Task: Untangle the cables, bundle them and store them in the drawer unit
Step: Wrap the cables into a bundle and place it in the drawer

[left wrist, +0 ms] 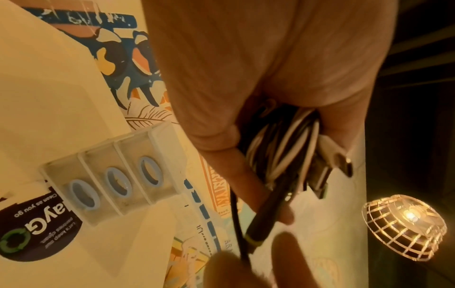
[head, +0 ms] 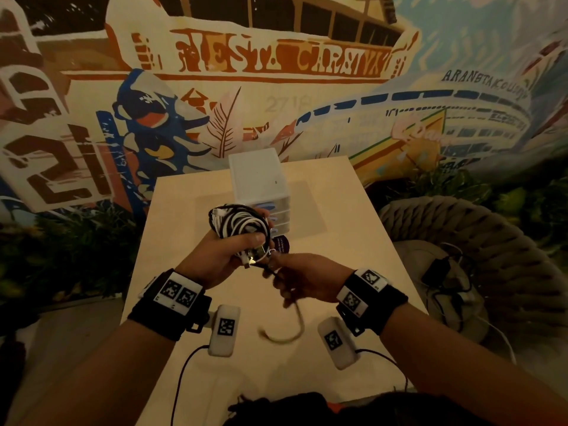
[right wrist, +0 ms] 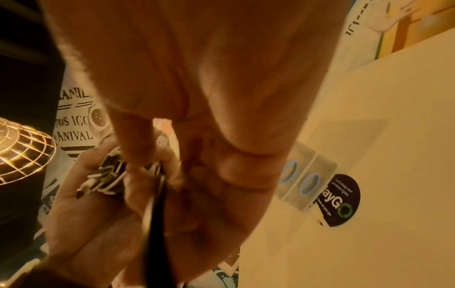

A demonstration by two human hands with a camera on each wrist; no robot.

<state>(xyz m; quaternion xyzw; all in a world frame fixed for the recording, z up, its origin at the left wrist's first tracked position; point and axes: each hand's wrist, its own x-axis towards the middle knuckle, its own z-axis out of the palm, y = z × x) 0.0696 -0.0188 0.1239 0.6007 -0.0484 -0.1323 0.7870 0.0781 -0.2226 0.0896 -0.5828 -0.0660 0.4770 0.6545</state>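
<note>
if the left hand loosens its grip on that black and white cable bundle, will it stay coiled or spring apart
Probably spring apart. The cable bundle shows uneven loops with no tie visible, held together only by the left hand. Loose plug ends stick out past the fingers, so they may flop and snag. The black strand in the right hand would likely tug loops out.

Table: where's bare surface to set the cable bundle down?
Bare table lies left of the drawer unit, and more right of it toward the edge. In front of the drawers it is crowded: the dark round sticker, both hands, and a tan band nearer the person.
</note>
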